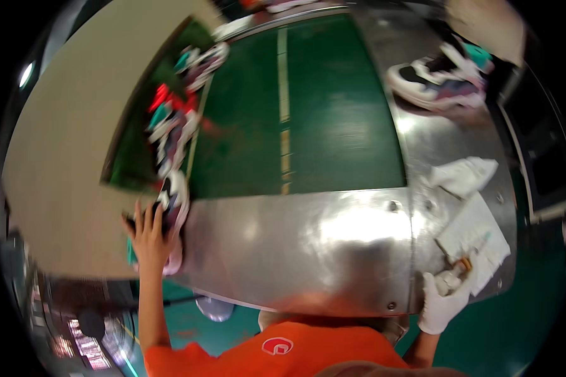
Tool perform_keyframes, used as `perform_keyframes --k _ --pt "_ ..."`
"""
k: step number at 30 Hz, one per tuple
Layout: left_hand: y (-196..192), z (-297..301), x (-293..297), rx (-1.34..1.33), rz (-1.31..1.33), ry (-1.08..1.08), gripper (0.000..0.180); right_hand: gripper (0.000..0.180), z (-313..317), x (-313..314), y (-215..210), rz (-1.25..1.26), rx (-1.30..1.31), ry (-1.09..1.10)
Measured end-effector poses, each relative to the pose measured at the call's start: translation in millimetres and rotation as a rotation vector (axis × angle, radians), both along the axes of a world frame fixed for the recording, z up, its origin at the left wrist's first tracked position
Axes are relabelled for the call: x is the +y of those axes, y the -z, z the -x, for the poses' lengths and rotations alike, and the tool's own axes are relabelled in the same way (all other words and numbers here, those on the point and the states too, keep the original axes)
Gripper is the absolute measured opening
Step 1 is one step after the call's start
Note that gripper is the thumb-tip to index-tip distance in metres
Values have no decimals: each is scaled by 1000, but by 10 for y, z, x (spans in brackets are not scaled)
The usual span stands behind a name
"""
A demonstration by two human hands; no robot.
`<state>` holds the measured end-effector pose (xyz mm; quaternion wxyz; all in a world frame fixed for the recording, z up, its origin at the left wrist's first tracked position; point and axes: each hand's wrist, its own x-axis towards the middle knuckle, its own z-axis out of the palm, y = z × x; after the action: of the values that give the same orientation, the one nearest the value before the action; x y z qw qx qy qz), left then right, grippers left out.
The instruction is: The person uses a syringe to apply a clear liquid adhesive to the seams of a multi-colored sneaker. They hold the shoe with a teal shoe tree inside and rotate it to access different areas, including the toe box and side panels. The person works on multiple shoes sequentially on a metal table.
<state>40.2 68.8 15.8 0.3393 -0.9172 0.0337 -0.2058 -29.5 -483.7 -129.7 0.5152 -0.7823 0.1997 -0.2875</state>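
At the left end of the metal table, a white, black and purple sneaker with a pink sole stands beside a tan panel. My bare left hand lies over its opening, fingers spread and stretched out. A white glove covers my right hand at the table's near right corner. Its fingers curl round a small whitish bottle-like thing with an orange-brown top, blurred and partly hidden by the glove. Just beyond it lies a white sheet of paper or cloth, with a crumpled white cloth farther back.
A green conveyor belt runs away from the metal table. Similar sneakers sit along its left side, by the tan panel. Another sneaker stands at the far right, near a blurred person's arm.
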Motion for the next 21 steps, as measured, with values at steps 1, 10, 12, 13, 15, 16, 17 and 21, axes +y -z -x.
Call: perform_keyframes --k 1,10,12,13,15,16,17,21 --pt "12 -127 -88 43 -34 -36 60 96 22 39 -43 -27 2 -7" --pt "298 -2970 -2850 582 872 647 67 99 209 253 -348 -18 -12 -163" --pt "296 -3496 -3615 442 647 1019 77 97 183 339 -373 -42 0 -148" --pt "138 -3693 -4059 494 777 1003 88 96 124 392 -484 -56 4 -138" --pt "105 -3959 -4685 719 1058 917 94 94 106 424 -493 -100 38 -140" --pt "61 -3968 -4954 909 1246 814 89 94 88 443 -482 -107 30 -146" --pt "106 -4016 -5082 1046 1312 773 83 94 76 449 -498 -115 22 -162" --pt "132 -3785 -4957 836 1317 813 64 92 5 397 -537 180 -34 -128"
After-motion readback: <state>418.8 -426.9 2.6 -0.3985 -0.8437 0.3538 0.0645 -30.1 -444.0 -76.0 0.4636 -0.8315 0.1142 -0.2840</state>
